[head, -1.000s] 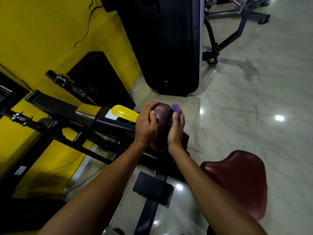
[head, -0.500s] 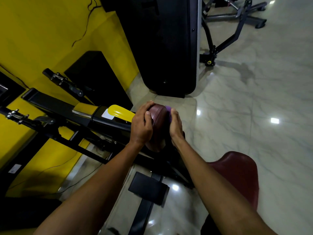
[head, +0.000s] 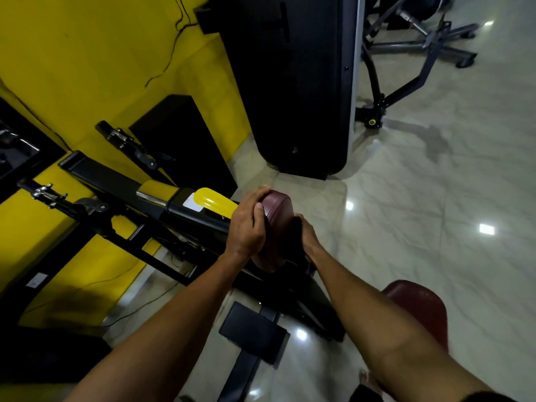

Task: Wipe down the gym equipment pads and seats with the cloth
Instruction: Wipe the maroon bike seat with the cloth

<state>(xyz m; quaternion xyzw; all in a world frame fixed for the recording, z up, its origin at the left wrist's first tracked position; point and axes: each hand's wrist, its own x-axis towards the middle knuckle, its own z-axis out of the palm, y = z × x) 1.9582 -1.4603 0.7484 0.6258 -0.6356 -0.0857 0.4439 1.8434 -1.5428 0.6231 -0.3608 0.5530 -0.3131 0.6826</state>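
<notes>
Left hand (head: 246, 227) grips the maroon pad (head: 277, 216), fingers and thumb curled round its near rim. The right hand (head: 308, 236) is against the pad's far side. Its fingers are hidden behind the pad, so I cannot tell whether they lie flat or curled, and the cloth is out of sight there too. The pad stands on edge at the end of a black machine arm (head: 116, 181), just beside a yellow lever (head: 211, 200). A maroon seat (head: 420, 309) sits low at the right — partly under the right forearm — above the glossy marble floor (head: 420, 184). Beyond stand a yellow wall (head: 87, 53) and a tall black housing (head: 290, 82).
</notes>
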